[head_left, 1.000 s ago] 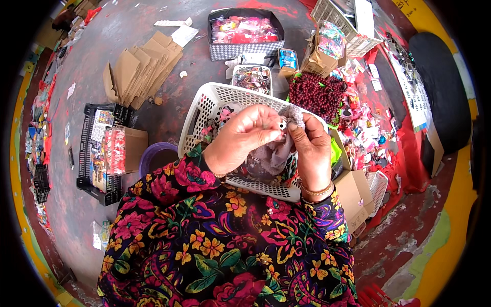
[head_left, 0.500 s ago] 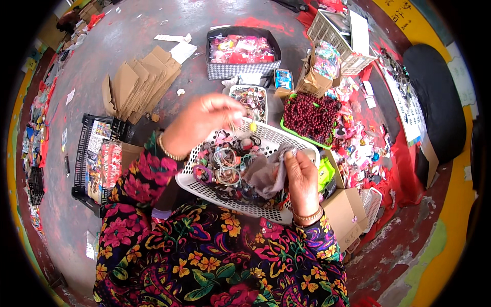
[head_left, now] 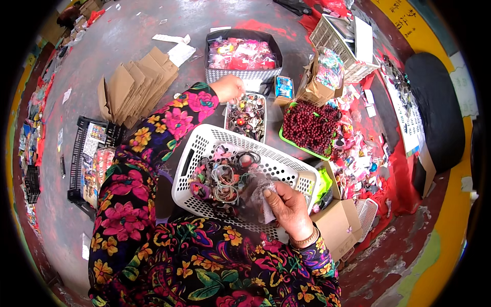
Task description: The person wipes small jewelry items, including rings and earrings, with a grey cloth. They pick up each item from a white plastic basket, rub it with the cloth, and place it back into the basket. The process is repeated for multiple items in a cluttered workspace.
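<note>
My right hand (head_left: 292,210) grips a crumpled, see-through plastic bag (head_left: 260,198) between thumb and fingers; something greyish shows inside it. The bag is over a white perforated plastic basket (head_left: 192,162) close to my body. Loops of hair ties (head_left: 223,180) in several colours lie heaped in that basket. Beyond it, my left hand (head_left: 228,88) reaches over the far left corner of a smaller white basket (head_left: 265,118) filled with small mixed hair accessories (head_left: 244,118). Its fingers are curled together and pointing down; whatever they hold is too small or hidden.
A green tray (head_left: 306,151) of dark red beads (head_left: 311,125) stands to the right, beside heaped small packets (head_left: 360,161). Farther off is a checked bin (head_left: 243,75) of pink packets. Flattened cardboard (head_left: 138,84) and a black crate (head_left: 76,169) are at left; an open carton (head_left: 337,225) is at right.
My left hand has moved forward from above the near basket to the smaller far basket. My right hand has come slightly nearer and to the left, still holding the plastic bag.
</note>
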The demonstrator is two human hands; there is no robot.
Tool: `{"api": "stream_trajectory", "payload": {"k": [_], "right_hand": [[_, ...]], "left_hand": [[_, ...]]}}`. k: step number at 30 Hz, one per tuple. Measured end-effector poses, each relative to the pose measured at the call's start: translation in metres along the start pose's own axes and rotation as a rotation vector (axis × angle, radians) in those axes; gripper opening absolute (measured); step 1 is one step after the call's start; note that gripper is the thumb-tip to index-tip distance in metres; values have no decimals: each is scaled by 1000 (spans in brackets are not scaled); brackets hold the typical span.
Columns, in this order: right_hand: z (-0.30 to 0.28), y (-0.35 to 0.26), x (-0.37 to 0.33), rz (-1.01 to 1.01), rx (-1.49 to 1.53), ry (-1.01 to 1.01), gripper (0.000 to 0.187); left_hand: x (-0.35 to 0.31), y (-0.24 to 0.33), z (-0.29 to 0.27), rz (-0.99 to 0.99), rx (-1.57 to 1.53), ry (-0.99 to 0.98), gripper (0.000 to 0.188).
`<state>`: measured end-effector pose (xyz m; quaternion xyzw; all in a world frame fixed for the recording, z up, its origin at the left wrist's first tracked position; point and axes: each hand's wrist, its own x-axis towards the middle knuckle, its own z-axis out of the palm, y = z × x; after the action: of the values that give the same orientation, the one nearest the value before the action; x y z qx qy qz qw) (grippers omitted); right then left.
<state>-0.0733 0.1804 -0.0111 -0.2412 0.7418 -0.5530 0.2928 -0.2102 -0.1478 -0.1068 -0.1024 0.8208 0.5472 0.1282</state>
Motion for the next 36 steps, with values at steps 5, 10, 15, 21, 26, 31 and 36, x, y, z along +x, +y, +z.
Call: {"api": "stream_trajectory", "payload": {"k": [5, 10, 15, 21, 26, 31, 36], "right_hand": [[1, 1, 3, 48, 32, -50, 16], [-2, -2, 3, 60, 47, -83, 19], [-3, -12, 5, 106, 275, -98, 19], [-17, -5, -8, -253, 855, -205, 34], [-17, -1, -13, -260, 1116, -130, 45], [-21, -16, -12, -348, 1215, -181, 54], [-25, -50, -21, -421, 1358, -251, 56]], "left_hand": [[39, -35, 5, 116, 254, 267, 15], [39, -48, -15, -45, 686, 160, 23], [-4, -48, -46, 73, 416, 196, 16], [-112, 46, -25, 365, 204, 279, 17], [-203, 94, 23, 441, 209, -40, 19], [-234, 110, 78, 465, -132, -291, 47], [-225, 111, 103, 797, -43, -267, 37]]}}
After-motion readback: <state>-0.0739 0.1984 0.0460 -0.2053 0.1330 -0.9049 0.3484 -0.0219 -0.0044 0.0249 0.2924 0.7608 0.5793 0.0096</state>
